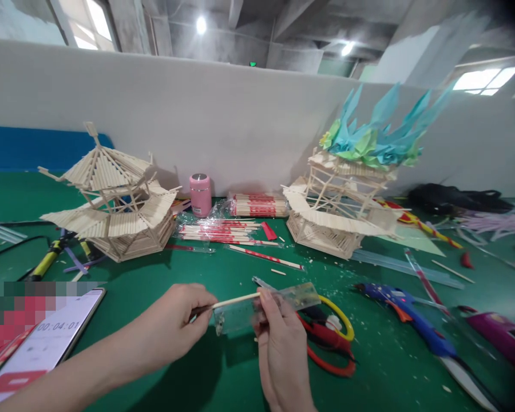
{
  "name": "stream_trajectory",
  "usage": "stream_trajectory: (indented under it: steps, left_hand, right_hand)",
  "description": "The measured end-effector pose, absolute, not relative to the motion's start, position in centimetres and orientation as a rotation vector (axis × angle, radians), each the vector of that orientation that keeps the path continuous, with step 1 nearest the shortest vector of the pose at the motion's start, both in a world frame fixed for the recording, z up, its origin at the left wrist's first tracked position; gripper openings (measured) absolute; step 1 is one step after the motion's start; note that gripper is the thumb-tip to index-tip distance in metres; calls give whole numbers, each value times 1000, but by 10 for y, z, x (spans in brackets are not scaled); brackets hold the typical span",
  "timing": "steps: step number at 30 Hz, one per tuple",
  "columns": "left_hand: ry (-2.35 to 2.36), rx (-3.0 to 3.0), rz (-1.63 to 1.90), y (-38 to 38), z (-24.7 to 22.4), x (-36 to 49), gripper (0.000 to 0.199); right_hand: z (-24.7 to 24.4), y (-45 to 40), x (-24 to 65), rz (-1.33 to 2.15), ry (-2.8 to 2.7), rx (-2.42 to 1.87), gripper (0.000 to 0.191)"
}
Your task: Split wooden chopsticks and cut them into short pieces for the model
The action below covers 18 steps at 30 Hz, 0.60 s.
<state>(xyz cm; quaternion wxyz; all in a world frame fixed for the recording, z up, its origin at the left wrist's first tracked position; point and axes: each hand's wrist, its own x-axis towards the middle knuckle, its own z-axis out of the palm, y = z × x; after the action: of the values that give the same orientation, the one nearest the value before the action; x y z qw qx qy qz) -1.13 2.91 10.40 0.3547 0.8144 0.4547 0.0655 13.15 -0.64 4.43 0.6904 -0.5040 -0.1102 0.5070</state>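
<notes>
My left hand [191, 315] pinching one end of a thin wooden stick [237, 299], my right hand [283, 340] holding its other end and a clear plastic strip [302, 294], above the green table [390, 372]

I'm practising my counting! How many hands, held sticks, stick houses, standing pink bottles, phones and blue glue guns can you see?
Hands: 2
Held stick: 1
Stick houses: 2
Standing pink bottle: 1
Phone: 1
Blue glue gun: 1
Total: 8
</notes>
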Motion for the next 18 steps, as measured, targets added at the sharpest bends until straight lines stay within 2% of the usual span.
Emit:
stream_trajectory:
  steps: [4,12,18]
  left_hand:
    - [1277,2390,226,18,98,-10,29]
    - [1301,2973,701,12,82,-8,27]
    - [1248,3126,609,14,78,-10,29]
  right_hand:
    - [47,-6,132,1129,-225,-1144,27]
    - [53,-2,132,1129,-171,-1141,25]
    - [53,-2,133,1151,-131,-1113,30]
